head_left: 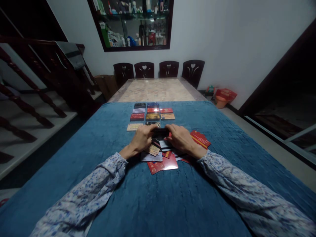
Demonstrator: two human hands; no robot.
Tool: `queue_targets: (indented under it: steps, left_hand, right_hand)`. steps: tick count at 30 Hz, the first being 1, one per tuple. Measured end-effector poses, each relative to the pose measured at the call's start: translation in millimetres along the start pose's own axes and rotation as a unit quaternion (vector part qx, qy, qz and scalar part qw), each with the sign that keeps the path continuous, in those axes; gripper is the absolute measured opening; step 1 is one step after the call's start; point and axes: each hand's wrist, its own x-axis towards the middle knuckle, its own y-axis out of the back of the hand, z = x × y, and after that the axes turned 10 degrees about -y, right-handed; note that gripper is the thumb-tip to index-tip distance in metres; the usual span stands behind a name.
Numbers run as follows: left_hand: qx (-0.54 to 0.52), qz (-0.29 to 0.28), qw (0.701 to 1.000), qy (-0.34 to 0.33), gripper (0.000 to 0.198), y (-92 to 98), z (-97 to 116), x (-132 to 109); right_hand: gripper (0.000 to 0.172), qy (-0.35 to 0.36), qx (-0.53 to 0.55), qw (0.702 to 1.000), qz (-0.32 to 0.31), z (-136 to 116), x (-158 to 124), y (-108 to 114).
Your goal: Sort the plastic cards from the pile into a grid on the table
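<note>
My left hand (142,137) and my right hand (182,138) meet over a loose heap of plastic cards, thumbs and fingers closed on the two ends of a dark card (160,130). Whether it is one card or a few together cannot be told. Beneath them the heap spreads out: a red card (156,167) at the near edge, a pale grey card (150,156), a white card with a dark stripe (166,145) and more red cards (200,140) by my right wrist. Just beyond my hands, sorted cards lie in rows, among them a gold stack (152,117) and a cream card (134,127).
A blue cloth (98,141) covers the near part of the long table, and bare marble-patterned top (155,89) shows behind it. Dark chairs (144,70) line the far end. Stair railings (27,79) stand left; a red bag (226,94) sits on the floor at right.
</note>
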Motion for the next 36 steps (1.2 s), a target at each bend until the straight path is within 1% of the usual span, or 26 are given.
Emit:
queue_targets:
  steps: [6,11,16,24,29,33,36]
  left_hand:
    - [0.013,0.009,1.0,0.0,0.038,1.4,1,1]
    - [0.025,0.016,0.999,-0.012,0.035,1.2,1,0]
    - [0.028,0.013,0.999,-0.007,0.033,0.4,1,-1]
    - [0.058,-0.018,0.998,-0.035,0.046,1.6,2,0]
    - [0.076,-0.012,0.996,-0.047,0.053,0.3,3,-2]
    - [0.087,-0.002,0.995,-0.053,0.058,-0.9,2,-3]
    - [0.103,-0.01,0.993,-0.064,0.058,0.3,-1,-3]
  right_hand:
    - [0.036,0.012,-0.026,0.998,0.058,3,-1,-5]
    - [0.031,0.022,-0.017,0.997,0.076,7,0,-11]
    - [0.031,0.042,0.0,0.995,0.085,11,0,-12]
    - [0.033,0.071,0.037,0.991,0.109,20,3,-12]
    - [0.032,0.087,0.045,0.987,0.128,22,5,-12]
    - [0.032,0.079,0.048,0.988,0.12,22,5,-11]
    - [0.033,0.087,0.051,0.988,0.117,20,5,-7]
